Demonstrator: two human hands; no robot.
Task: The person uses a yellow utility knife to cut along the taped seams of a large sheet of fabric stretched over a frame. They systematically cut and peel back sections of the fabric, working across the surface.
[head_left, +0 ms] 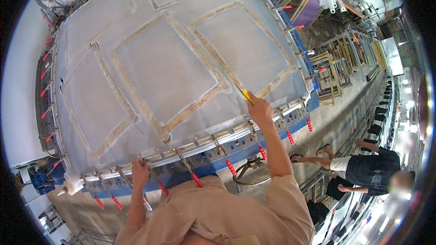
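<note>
A large sheet of white mesh (172, 68) is stretched over a blue stretching table (254, 143), with several wooden frames showing under it. My right hand (260, 109) grips a small yellow knife (247, 96) with its tip on the mesh near the corner of a frame (245, 45). My left hand (140, 171) rests on the near edge of the table, closed around a clamp lever among a row of red-handled clamps (196, 179).
Red-handled clamps line every side of the table. Stacks of wooden and metal frames (334, 66) stand on the floor to the right. Another person (363, 170) sits at the lower right. A white wall runs along the left.
</note>
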